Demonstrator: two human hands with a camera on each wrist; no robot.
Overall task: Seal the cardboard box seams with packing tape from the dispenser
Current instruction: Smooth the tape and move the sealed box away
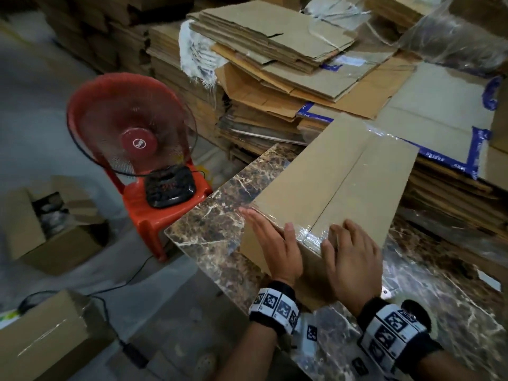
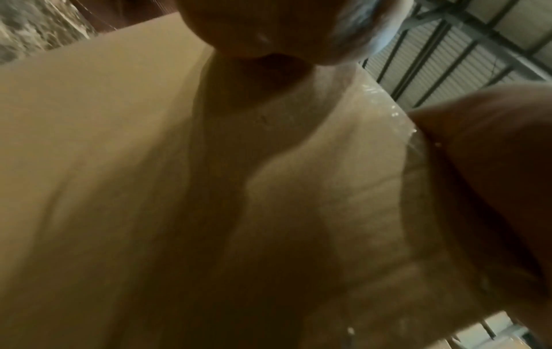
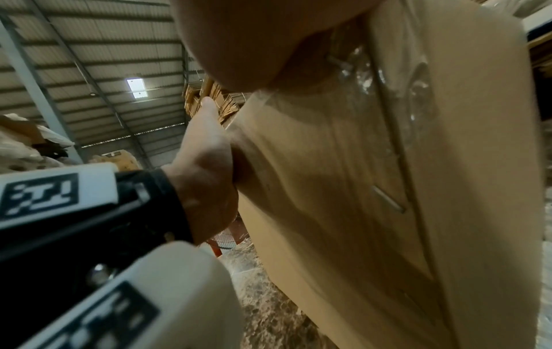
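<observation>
Both hands flat on the near end of the cardboard box (image 1: 330, 182), pressing tape down.

Left hand (image 1: 275, 248) and right hand (image 1: 354, 257) lie with fingers straight, each grip holding nothing, likely smoothing clear tape (image 1: 310, 237) over the edge so it bonds. Box rests on the marble desk (image 1: 220, 213); no dispenser is visible.
</observation>
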